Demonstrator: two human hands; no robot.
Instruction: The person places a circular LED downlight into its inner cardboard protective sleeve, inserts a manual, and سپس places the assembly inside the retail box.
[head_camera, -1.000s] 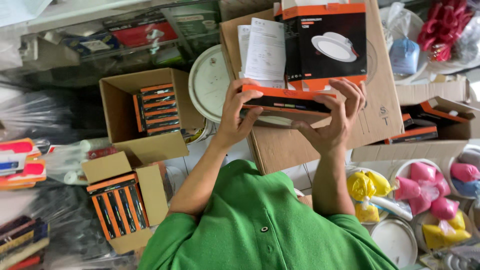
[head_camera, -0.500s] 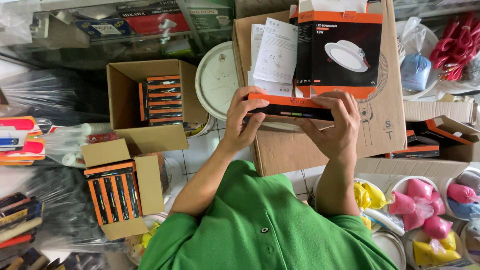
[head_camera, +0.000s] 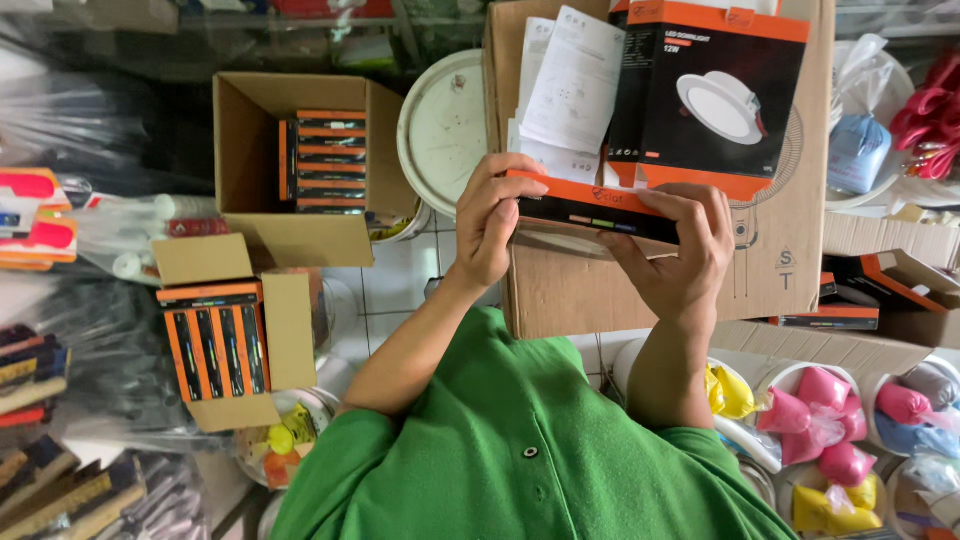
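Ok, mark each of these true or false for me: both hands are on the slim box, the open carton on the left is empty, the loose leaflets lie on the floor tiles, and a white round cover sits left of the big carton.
1. Both hands hold the slim orange and black box. True: the left hand grips one end and the right hand the other.
2. The open carton on the left is empty. False: a stack of orange and black boxes stands inside it.
3. The loose leaflets lie on the floor tiles. False: they rest on top of the big carton, beside a black box picturing a round lamp.
4. A white round cover sits left of the big carton. True.
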